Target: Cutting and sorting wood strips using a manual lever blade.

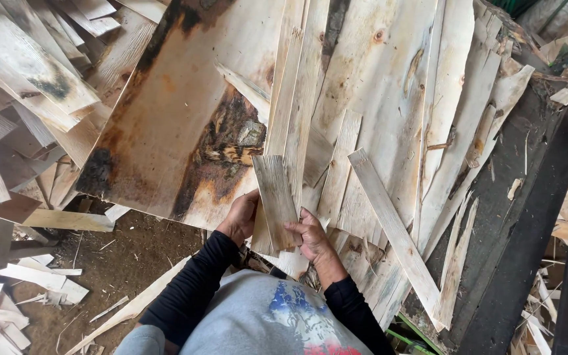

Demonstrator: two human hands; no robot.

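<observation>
Grey sweatshirt cloth [258, 322] with a red-and-blue print fills the bottom of the view, and black sleeves [192, 289] run up from it to both hands. Between the hands stands a short veneer strip [275, 197], a thin, flat, grey-weathered slat with fine lengthwise grain and a squared top end, tilted slightly left. The left hand [239, 218] is curled around the strip's left edge near the bottom, fingers tucked behind the wood so that only the knuckles and back of the hand show. The right hand [309, 235] grips from the other side: its fingers [295, 227] lie across the front face of the strip at the lower right, thumb hidden. Both hands are thus closed on the strip, whose lower end sits between them while most of its length rises free above the fingertips.

Behind it lies a sloping pile [389, 131] of pale, rough-sawn veneer slats, long and narrow, overlapping at many angles. A broad sheet [179, 112] on the left is stained orange-brown, with black blotches and a ragged dark knot patch. Right of the pile runs a dark, worn timber frame [527, 197]. Below left, bare dirt floor [126, 263] is strewn with pale offcuts [34, 276].
</observation>
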